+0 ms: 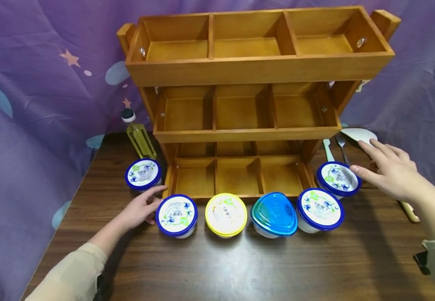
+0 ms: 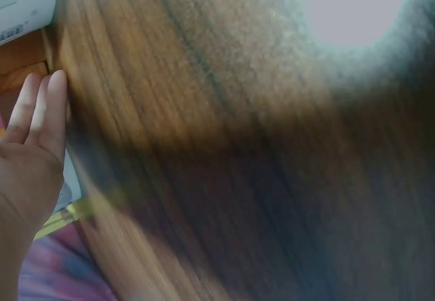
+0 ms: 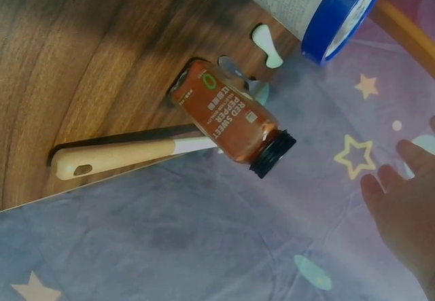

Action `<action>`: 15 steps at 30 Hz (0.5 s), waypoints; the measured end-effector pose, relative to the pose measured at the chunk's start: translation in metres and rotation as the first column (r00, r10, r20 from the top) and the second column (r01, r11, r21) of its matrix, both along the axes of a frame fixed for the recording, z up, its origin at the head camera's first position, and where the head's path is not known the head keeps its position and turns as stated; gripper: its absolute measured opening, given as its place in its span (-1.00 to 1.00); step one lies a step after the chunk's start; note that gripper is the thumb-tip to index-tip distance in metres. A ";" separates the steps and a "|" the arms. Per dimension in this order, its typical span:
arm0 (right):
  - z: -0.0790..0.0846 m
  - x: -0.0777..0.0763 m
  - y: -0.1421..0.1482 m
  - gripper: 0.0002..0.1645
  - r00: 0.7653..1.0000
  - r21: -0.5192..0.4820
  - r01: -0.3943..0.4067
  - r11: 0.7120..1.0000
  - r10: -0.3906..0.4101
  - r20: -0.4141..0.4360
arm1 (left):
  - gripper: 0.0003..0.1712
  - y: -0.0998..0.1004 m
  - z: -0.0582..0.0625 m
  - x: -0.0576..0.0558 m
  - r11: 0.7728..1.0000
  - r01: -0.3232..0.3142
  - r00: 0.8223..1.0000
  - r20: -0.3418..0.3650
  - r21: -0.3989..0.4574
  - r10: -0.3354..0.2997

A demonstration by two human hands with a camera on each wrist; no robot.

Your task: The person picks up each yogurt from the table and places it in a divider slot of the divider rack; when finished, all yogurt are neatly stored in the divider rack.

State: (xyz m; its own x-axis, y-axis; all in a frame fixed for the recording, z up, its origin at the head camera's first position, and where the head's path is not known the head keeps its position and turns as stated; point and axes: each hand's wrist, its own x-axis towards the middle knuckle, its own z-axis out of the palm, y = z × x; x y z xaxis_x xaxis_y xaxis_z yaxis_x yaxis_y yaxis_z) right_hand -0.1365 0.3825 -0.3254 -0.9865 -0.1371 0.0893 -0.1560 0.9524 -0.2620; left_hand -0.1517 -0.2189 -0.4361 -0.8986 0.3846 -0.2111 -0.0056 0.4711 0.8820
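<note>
My left hand (image 1: 140, 209) reaches in between two blue-lidded tubs, one at the rack's left side (image 1: 143, 174) and one in front (image 1: 177, 215). Its fingers look straight in the left wrist view; whether they touch either tub I cannot tell. Over the right end, my right hand (image 1: 392, 171) is spread in the air, holding nothing. Nearest to it is another blue-lidded tub (image 1: 339, 179). In the right wrist view, a red sweet pepper bottle (image 3: 228, 114) with a black cap stands near the spatula's wooden handle (image 3: 112, 158).
A three-tier wooden rack (image 1: 259, 69) with divided compartments stands at the back. Along its front are a yellow-lidded tub (image 1: 226, 214), a bright-blue-lidded container (image 1: 274, 214) and a blue-lidded tub (image 1: 321, 210). An oil bottle (image 1: 140, 140) is at left; a fork (image 1: 341, 144) lies at right.
</note>
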 end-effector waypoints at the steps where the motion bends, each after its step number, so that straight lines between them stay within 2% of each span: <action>1: 0.000 0.000 0.000 -0.15 1.000 -0.007 -0.005 1.000 0.005 -0.001 | -0.46 0.001 -0.001 0.000 1.000 -0.005 1.000 -0.002 -0.004 0.005; 4: -0.002 0.001 0.000 -0.15 1.000 -0.032 -0.019 0.999 0.019 0.004 | -0.46 0.002 -0.004 -0.001 1.000 -0.016 1.000 -0.003 -0.008 0.015; 11: -0.007 0.000 0.000 -0.18 0.995 -0.055 -0.094 0.994 0.092 -0.033 | -0.49 0.007 -0.011 -0.002 0.995 -0.098 0.995 -0.032 -0.008 0.098; 15: -0.007 0.002 0.000 -0.19 0.996 -0.051 -0.084 0.995 0.083 -0.031 | -0.54 0.011 -0.016 -0.003 0.991 -0.134 0.989 -0.059 0.000 0.133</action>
